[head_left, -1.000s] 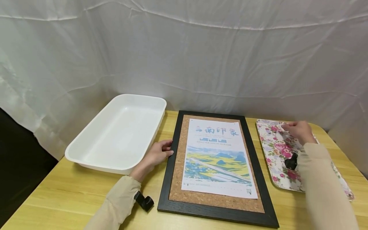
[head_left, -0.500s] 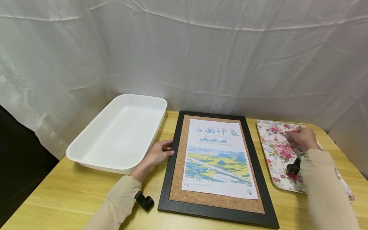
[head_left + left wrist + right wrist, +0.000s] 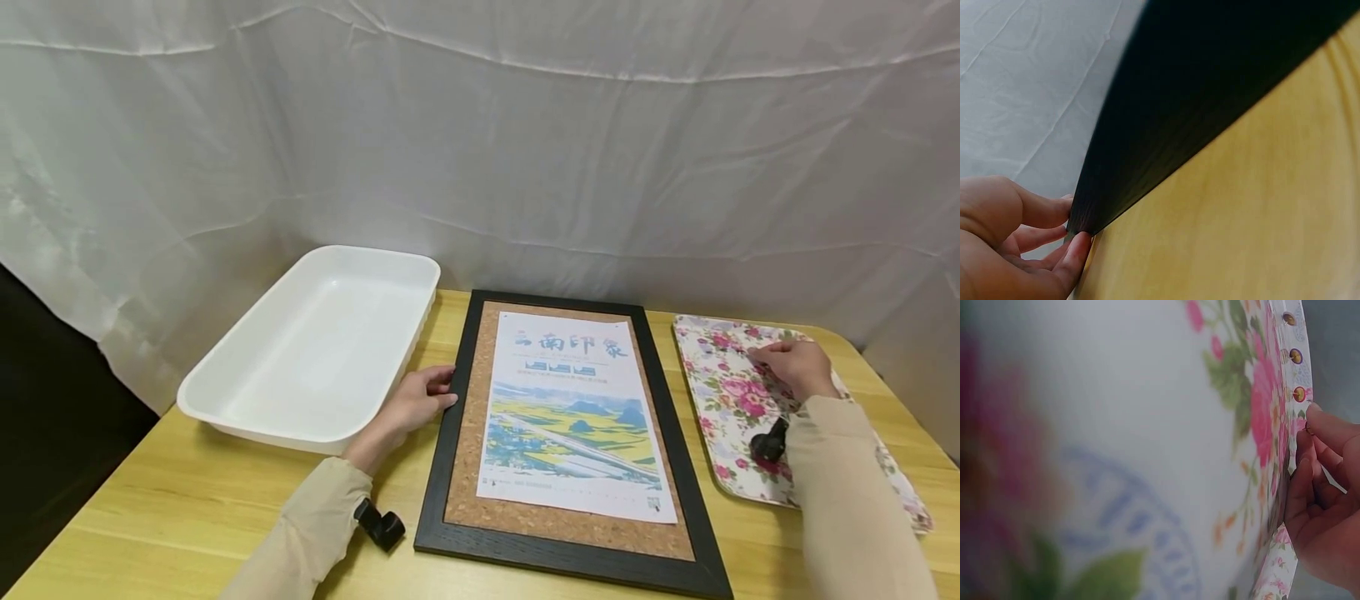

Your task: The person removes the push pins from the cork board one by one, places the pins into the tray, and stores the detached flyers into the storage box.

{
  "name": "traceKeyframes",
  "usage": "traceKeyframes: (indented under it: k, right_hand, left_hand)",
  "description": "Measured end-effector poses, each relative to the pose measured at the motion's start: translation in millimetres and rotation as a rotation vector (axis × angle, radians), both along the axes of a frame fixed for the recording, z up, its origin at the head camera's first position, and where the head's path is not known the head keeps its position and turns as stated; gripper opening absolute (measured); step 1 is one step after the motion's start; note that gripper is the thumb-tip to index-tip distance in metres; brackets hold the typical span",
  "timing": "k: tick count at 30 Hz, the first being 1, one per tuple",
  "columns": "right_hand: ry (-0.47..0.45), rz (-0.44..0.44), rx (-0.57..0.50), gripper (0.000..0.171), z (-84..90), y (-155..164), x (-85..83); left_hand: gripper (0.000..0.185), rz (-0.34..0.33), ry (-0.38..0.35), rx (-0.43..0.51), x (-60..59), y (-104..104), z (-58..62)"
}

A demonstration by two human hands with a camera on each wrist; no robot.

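A poster [image 3: 573,417] with a landscape print lies on a cork board [image 3: 570,533] in a black frame [image 3: 558,562]. Small dark dots show near the poster's corners. My left hand [image 3: 412,402] touches the frame's left edge, thumb and fingertips against its side, as the left wrist view also shows. Over the upper part of a floral tray [image 3: 742,450], my right hand [image 3: 797,365] has thumb and forefinger together, pinching a tiny thumbtack [image 3: 1308,429], mostly hidden. Close by on the tray, several brass-coloured thumbtacks [image 3: 1296,356] stand in a row.
A deep white plastic tub [image 3: 315,350] stands left of the frame, close to my left forearm. Everything rests on a yellow wooden table [image 3: 187,500]. A pale grey curtain [image 3: 525,150] hangs behind it.
My right hand has drawn back slightly towards me and to the right over the tray. The left hand stays at the frame's edge. The whole view has shifted slightly.
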State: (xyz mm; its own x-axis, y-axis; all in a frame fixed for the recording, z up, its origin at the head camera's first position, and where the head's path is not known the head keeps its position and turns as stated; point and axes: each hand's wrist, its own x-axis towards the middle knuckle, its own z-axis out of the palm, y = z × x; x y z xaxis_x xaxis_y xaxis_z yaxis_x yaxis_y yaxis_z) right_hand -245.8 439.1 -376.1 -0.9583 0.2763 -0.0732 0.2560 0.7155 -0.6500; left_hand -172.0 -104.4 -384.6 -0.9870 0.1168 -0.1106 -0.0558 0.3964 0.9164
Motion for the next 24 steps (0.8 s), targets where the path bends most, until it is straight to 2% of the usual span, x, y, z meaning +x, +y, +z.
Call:
traceKeyframes:
  k: [24]
  right_hand:
    - [-0.002,-0.009,0.062,0.05,1.9,-2.1,-0.6]
  left_hand:
    - [0.05,0.0,-0.001,0.011,0.2,0.1,-0.7]
